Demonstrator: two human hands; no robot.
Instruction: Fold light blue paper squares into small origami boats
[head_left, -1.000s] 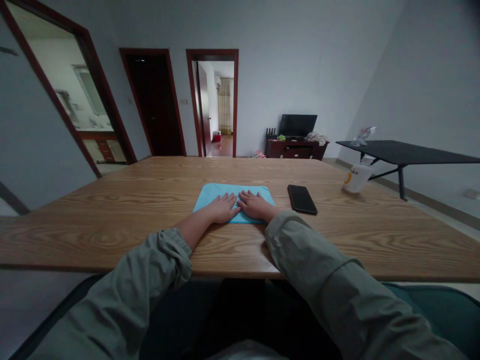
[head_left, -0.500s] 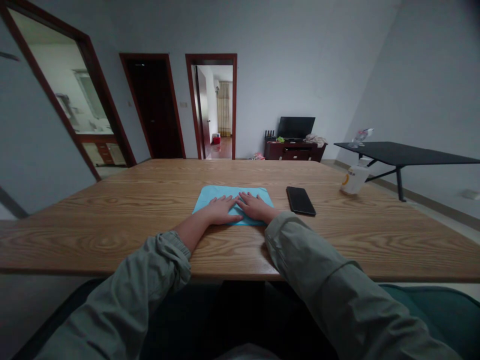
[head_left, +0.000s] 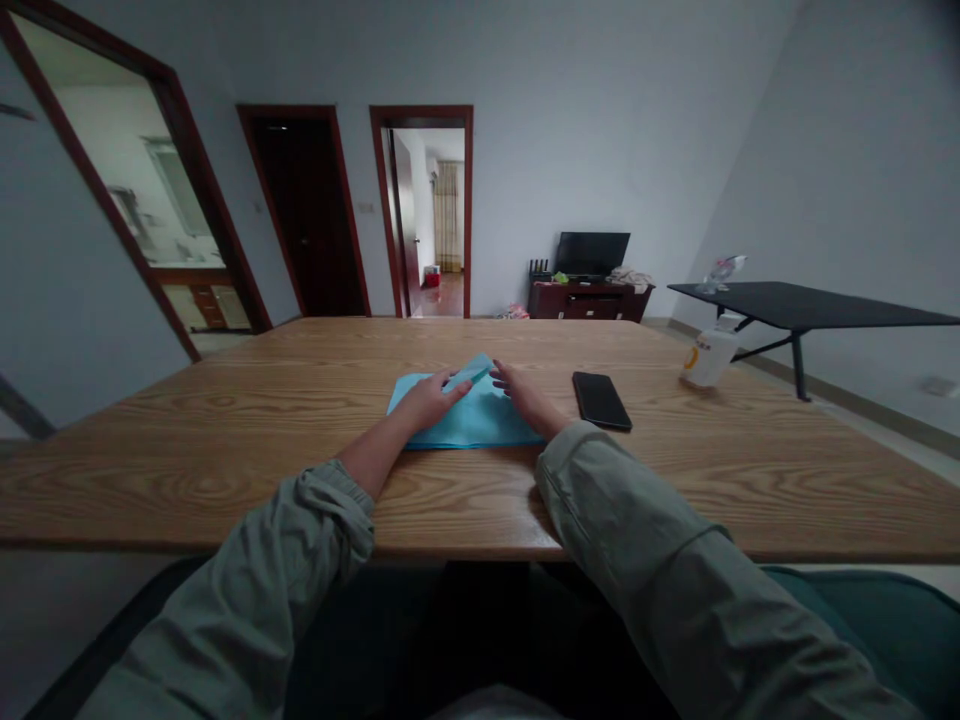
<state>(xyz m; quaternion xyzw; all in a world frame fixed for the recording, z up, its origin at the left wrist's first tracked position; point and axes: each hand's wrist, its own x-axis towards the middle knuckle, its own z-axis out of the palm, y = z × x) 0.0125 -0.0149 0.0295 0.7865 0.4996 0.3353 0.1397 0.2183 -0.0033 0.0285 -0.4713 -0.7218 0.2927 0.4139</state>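
Grey-green long-sleeved jacket [head_left: 660, 570] of soft, heavily creased fabric, with a gathered cuff [head_left: 334, 500] on the left sleeve and a stitched seam [head_left: 694, 540] crossing the right sleeve. The left hand [head_left: 431, 402] and right hand [head_left: 527, 398] are bare. Dark lower garment [head_left: 480, 630] below the jacket.

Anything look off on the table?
Yes: the blue cloth isn't lying flat. Its top edge rises into a raised flap between the left hand and right hand, so it looks lifted or creased.
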